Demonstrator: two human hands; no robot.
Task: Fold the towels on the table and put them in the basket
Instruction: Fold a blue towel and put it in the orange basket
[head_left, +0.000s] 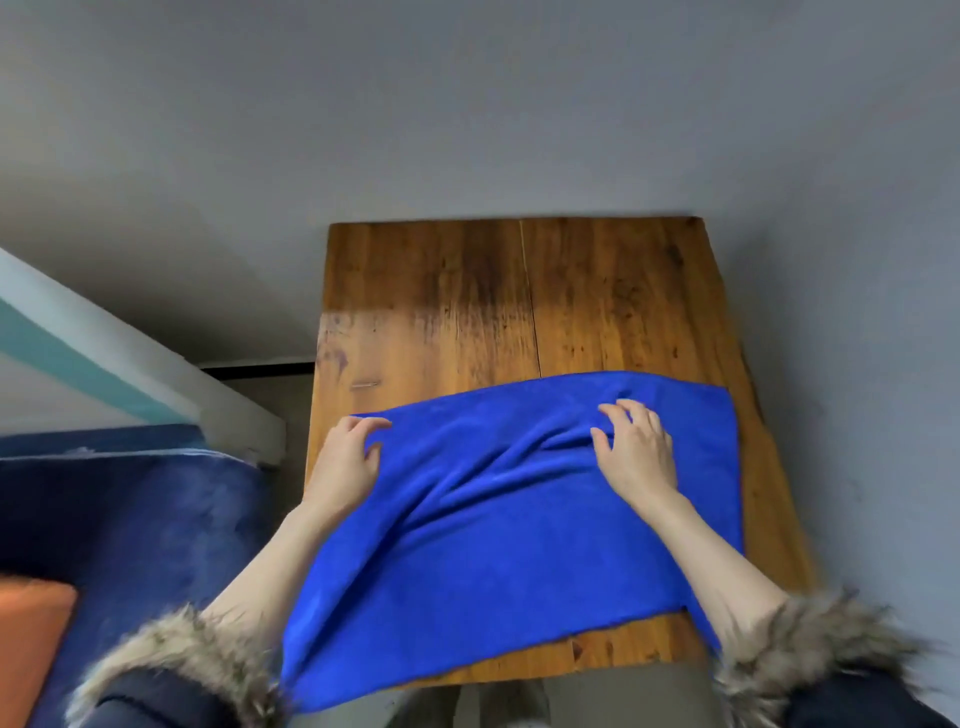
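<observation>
A wooden table (571, 291) stood against a grey wall. The blue towel (498, 519) lay across its near half, its left corner overhanging. Your left hand (345, 462) pinched the far-left corner; your right hand (634, 452) bunched cloth. You needed edges matched. No basket showed.

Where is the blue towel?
In the head view, the towel lies on the table's near half, under both hands, its near-left corner hanging off the edge.
</observation>
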